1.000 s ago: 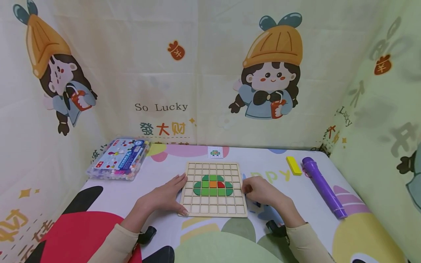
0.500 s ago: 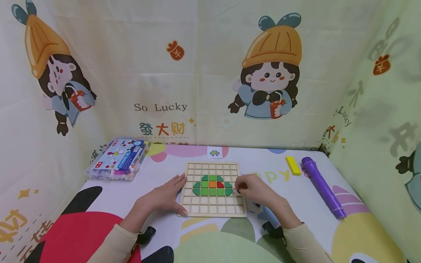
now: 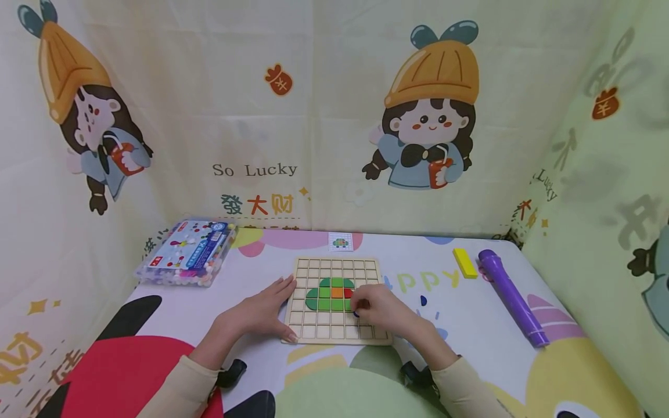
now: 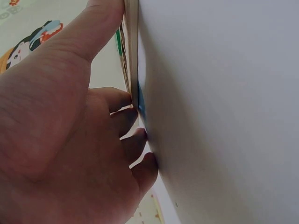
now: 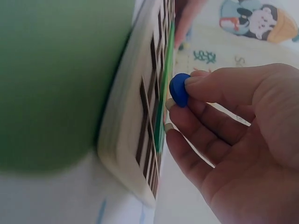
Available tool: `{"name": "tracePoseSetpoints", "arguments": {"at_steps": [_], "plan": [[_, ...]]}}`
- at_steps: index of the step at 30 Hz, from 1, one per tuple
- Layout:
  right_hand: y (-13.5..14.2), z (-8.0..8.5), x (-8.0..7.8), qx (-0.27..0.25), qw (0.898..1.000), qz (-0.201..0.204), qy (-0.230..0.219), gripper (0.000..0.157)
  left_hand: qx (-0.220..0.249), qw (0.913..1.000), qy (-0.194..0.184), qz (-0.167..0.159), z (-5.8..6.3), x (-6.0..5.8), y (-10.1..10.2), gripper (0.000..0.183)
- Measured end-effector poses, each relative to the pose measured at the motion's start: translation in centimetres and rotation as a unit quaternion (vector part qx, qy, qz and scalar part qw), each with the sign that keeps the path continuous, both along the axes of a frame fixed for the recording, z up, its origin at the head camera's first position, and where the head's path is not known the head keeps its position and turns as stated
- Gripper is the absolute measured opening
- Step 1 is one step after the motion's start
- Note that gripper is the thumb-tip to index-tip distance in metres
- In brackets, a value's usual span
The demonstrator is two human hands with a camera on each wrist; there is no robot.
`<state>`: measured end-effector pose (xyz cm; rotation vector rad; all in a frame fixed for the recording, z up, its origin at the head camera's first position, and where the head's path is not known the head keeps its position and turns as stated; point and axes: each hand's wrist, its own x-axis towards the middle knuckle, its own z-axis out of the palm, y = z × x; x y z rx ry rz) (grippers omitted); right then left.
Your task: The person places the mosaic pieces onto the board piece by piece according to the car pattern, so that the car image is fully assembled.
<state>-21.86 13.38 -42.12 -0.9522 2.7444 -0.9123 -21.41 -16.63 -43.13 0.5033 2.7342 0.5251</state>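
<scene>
A wooden grid board lies on the table, with green, orange and red tiles forming a shape in its middle. My left hand rests at the board's left edge, its fingers fairly straight and the thumb at the lower corner; in the left wrist view the thumb touches the board's side. Over the right part of the board, my right hand pinches a small rounded blue tile between thumb and fingers. That hand hides the shape's right end. Another dark blue tile lies right of the board.
Behind the board lies a small pattern card with a similar coloured shape. A clear box of beads stands at the back left. To the right are a yellow block and a purple tube-shaped thing.
My right hand has moved left from beside the board to above its right half, carrying the blue tile. The other blue tile on the table has come into sight. My left hand stays put.
</scene>
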Motion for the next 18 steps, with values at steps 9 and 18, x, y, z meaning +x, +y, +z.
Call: {"name": "tracePoseSetpoints", "arguments": {"at_steps": [9, 18], "plan": [[-1.4, -0.8, 0.5, 0.010, 1.000, 0.002, 0.008, 0.015, -0.003, 1.0000, -0.002, 0.003, 0.3, 0.1, 0.1, 0.125], [-1.5, -0.8, 0.8, 0.037, 0.998, -0.004, 0.051, 0.014, -0.003, 1.0000, 0.000, -0.002, 0.3, 0.1, 0.0, 0.124]]}}
